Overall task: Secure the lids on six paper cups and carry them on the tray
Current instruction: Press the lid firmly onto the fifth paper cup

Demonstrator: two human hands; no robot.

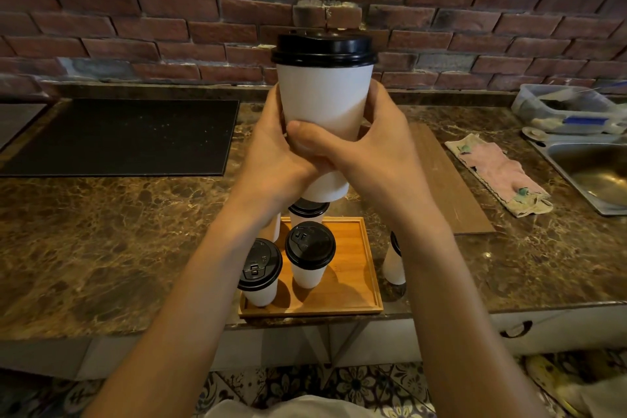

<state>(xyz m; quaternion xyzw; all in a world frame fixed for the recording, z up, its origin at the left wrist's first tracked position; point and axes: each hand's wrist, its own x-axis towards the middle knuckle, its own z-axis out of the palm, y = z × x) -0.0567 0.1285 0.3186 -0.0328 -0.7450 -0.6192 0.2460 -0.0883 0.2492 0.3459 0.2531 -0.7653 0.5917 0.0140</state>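
Left of the hands, black mat [118,136] on bench [101,231]. Gripping a lidded cup [324,105] aloft, left hand [271,156] and right hand [373,153] curled round its lower half. Beneath, tray [359,268] at bench's front edge, cups [310,248] crowding its left, right side bare; another cup [395,265] just outside right rim.

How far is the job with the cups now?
Done: at least three lidded cups stand on the tray. In hand: the left hand and right hand grip a raised cup, lid on, above it. Left: put this and the lone cup on the counter onto the tray, then carry it.
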